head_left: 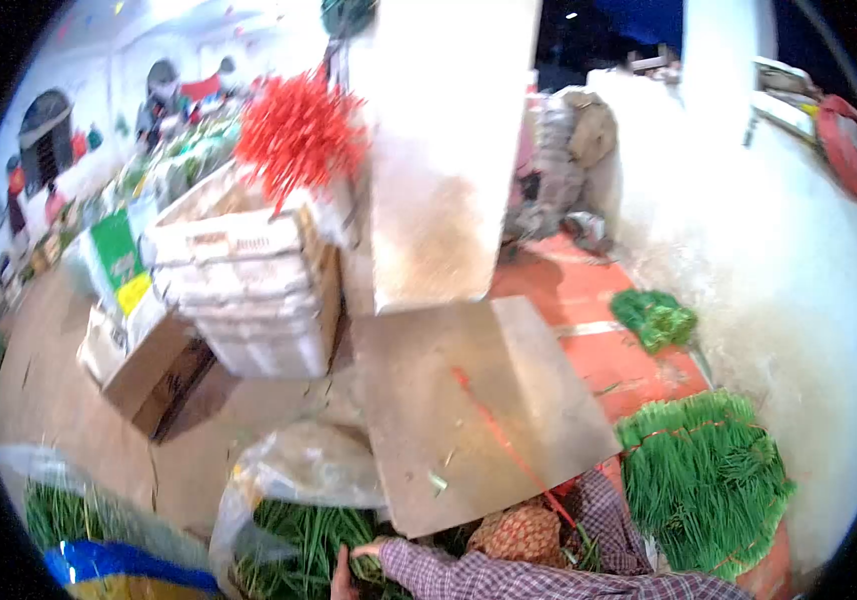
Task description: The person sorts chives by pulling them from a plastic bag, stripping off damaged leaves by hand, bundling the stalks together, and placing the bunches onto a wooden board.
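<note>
A checked sleeve reaches in from the lower right, and at its end my right hand point(367, 549) lies against long green leafy stalks point(304, 535) in a clear plastic bag point(294, 465). Its fingers are largely hidden among the leaves. Just below, part of what looks like my left hand point(343, 578) rises from the bottom edge, touching or close to the same greens. Whether either hand grips any stalks cannot be made out. A reddish-brown patterned bundle point(517, 535) sits beside the right forearm.
A brown board point(479, 400) with a red strip point(494, 425) on it lies ahead. Bundled greens point(704, 480) and a smaller bunch point(654, 318) rest at right by the wall. White boxes point(244, 290) topped with red strips point(299, 135) stand left of a pillar point(444, 150).
</note>
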`<action>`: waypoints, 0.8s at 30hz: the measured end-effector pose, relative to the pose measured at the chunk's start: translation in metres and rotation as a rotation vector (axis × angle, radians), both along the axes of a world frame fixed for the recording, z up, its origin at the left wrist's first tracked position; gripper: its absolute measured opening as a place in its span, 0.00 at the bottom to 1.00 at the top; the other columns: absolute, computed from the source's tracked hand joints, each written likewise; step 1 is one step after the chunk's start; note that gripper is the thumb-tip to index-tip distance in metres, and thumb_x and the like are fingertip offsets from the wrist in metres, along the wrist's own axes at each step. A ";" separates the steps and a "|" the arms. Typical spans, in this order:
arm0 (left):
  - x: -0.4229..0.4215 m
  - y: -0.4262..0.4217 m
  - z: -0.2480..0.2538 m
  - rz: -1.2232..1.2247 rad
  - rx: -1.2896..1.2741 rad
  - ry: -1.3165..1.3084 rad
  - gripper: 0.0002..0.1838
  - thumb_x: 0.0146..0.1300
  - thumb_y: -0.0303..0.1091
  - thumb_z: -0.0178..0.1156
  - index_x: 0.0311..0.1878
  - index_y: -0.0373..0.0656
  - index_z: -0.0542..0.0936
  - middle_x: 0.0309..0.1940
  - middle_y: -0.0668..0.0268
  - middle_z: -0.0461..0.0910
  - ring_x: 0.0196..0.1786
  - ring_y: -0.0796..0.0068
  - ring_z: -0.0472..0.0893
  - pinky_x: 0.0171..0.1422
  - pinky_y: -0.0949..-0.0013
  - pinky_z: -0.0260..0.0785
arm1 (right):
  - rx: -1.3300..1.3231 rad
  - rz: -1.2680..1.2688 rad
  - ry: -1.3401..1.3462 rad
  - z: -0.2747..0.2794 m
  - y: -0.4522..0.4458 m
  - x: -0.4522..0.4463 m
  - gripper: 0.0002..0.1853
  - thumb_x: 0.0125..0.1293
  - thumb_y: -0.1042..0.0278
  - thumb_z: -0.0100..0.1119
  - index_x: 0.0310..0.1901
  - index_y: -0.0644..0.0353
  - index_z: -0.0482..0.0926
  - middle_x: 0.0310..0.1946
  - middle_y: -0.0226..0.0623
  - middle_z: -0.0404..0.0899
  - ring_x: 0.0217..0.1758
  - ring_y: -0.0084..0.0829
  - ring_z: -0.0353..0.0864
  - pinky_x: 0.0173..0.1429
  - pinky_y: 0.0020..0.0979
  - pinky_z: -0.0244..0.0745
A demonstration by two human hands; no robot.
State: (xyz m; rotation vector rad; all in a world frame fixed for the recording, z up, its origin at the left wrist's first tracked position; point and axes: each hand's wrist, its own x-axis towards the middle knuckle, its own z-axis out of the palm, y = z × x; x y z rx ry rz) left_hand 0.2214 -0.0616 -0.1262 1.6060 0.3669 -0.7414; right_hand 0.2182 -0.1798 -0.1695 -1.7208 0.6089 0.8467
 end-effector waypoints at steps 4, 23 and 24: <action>-0.002 -0.008 0.024 -0.012 -0.026 0.038 0.35 0.61 0.59 0.50 0.57 0.34 0.67 0.47 0.59 0.72 0.46 0.64 0.72 0.49 0.59 0.65 | 0.012 0.013 -0.007 0.015 -0.006 0.002 0.28 0.46 0.57 0.71 0.48 0.63 0.78 0.44 0.42 0.80 0.45 0.33 0.79 0.50 0.35 0.75; -0.049 0.031 0.049 0.133 -0.182 0.270 0.42 0.62 0.67 0.42 0.66 0.39 0.58 0.57 0.55 0.68 0.54 0.57 0.72 0.53 0.52 0.69 | 0.068 0.084 -0.013 0.038 -0.018 -0.019 0.22 0.55 0.60 0.66 0.50 0.61 0.77 0.43 0.40 0.80 0.42 0.31 0.80 0.45 0.32 0.76; -0.056 0.037 0.050 0.149 -0.198 0.298 0.43 0.62 0.67 0.42 0.67 0.39 0.58 0.58 0.55 0.68 0.54 0.56 0.72 0.53 0.52 0.69 | 0.070 0.094 -0.015 0.040 -0.019 -0.021 0.22 0.55 0.60 0.65 0.50 0.61 0.77 0.43 0.40 0.80 0.42 0.31 0.80 0.45 0.32 0.76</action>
